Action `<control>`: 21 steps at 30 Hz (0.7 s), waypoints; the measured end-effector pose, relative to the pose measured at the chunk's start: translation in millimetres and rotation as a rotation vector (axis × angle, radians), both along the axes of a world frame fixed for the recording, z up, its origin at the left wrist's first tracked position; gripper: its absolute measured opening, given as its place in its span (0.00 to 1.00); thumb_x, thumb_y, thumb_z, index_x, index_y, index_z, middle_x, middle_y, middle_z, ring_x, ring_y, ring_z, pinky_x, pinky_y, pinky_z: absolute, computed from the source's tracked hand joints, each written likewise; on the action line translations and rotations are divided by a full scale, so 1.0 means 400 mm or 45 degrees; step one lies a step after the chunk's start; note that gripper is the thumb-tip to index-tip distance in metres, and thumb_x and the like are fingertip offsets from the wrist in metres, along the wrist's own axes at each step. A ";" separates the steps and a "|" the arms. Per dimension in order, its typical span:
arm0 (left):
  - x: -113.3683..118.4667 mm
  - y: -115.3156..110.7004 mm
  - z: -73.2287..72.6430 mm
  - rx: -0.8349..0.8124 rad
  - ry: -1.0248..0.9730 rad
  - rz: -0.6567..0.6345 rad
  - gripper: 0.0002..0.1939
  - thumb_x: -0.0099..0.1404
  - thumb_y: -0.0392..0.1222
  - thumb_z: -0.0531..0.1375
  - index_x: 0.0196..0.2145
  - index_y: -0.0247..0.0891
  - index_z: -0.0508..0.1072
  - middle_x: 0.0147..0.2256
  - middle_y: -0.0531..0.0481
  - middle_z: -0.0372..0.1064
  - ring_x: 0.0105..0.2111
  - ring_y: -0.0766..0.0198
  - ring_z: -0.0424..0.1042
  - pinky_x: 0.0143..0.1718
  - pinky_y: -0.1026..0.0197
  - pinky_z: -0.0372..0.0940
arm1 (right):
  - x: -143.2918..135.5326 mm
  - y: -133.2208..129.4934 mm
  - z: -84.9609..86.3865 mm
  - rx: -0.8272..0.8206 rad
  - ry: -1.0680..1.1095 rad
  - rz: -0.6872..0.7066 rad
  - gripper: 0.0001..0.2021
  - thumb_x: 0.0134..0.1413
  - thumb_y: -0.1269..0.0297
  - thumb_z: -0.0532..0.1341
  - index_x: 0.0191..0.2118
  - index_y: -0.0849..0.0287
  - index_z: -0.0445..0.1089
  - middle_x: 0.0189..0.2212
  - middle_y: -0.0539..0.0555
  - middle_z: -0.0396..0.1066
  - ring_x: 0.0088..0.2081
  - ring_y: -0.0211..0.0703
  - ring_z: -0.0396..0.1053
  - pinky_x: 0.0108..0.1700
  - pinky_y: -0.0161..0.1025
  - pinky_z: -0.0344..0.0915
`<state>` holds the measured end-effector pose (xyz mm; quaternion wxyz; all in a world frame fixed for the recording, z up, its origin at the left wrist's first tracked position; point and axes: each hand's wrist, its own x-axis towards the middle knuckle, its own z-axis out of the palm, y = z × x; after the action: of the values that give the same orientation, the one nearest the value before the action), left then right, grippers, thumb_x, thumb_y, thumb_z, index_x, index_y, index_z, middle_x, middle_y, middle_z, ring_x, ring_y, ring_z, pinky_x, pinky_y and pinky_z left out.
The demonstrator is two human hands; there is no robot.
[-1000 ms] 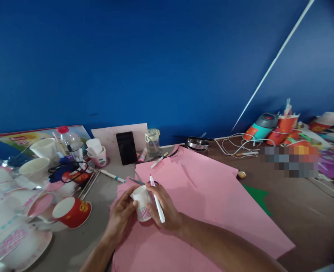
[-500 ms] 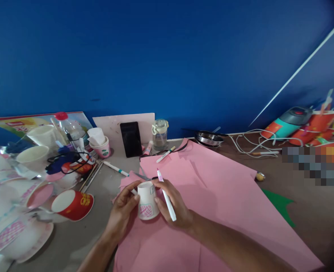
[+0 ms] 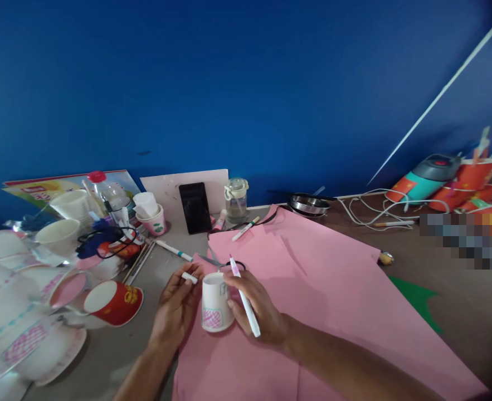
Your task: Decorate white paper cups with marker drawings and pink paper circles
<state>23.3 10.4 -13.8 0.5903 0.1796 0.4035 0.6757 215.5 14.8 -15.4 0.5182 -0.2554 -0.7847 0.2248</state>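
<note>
- The white paper cup [image 3: 212, 298] is over the left part of the pink paper [image 3: 333, 312], narrow end up, with a pink checked patch outlined in blue on its side and a smaller drawing near the top. Whether it rests on the sheet or is held just above it, I cannot tell.
- The right hand [image 3: 258, 306] has its fingers closed round a white marker [image 3: 246, 303] — the bare pink tip points up and away — while its thumb and fingertips also touch the right side of the cup.
- The left hand [image 3: 176, 303] is beside the cup, fingers loosely curled, gripping a small white cap [image 3: 190, 277] between thumb and fingers.
- Just beyond the cup, near the paper's left edge, lie scissors [image 3: 214, 260] with dark handles, partly hidden by the right hand and marker.
- A white pen with a green band [image 3: 174, 250] lies on the table [image 3: 103, 356], one end close to the paper's left edge; another pen [image 3: 246, 229] lies slanted by the paper's back edge.
- Left of the paper, a red cup [image 3: 122, 303] lies tilted, its mouth turned left.
- Along the table's back edge stand a black phone [image 3: 194, 208] and a lidded glass jar [image 3: 236, 206] — side by side — with a small pan [image 3: 309, 205] farther right, near the paper's back corner.
- Green paper [image 3: 417, 303] shows beside the pink paper's right edge.
</note>
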 end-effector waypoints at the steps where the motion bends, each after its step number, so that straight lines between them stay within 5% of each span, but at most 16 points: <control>1: -0.002 0.001 -0.001 0.009 -0.019 -0.006 0.16 0.52 0.30 0.67 0.40 0.40 0.77 0.41 0.49 0.77 0.40 0.64 0.77 0.44 0.65 0.71 | 0.000 -0.001 0.002 0.018 -0.010 0.010 0.23 0.56 0.73 0.55 0.58 0.55 0.57 0.48 0.61 0.68 0.48 0.53 0.66 0.49 0.52 0.68; 14: -0.004 -0.003 0.009 0.006 -0.053 -0.106 0.15 0.53 0.38 0.70 0.40 0.39 0.76 0.32 0.54 0.73 0.22 0.76 0.66 0.25 0.73 0.66 | 0.002 -0.026 0.021 0.071 -0.045 0.081 0.26 0.54 0.75 0.56 0.59 0.54 0.56 0.45 0.61 0.68 0.44 0.52 0.67 0.45 0.52 0.70; 21: -0.002 -0.011 0.014 -0.061 0.018 -0.187 0.16 0.52 0.38 0.70 0.40 0.36 0.77 0.31 0.52 0.71 0.25 0.73 0.67 0.27 0.72 0.66 | 0.002 -0.029 0.040 0.172 -0.032 0.128 0.27 0.53 0.75 0.55 0.59 0.56 0.55 0.38 0.59 0.70 0.40 0.51 0.68 0.43 0.50 0.69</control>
<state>22.4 6.0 -8.3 0.6395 0.1990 0.4094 0.6195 216.4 3.3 0.6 0.5123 -0.1830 -0.8164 0.1938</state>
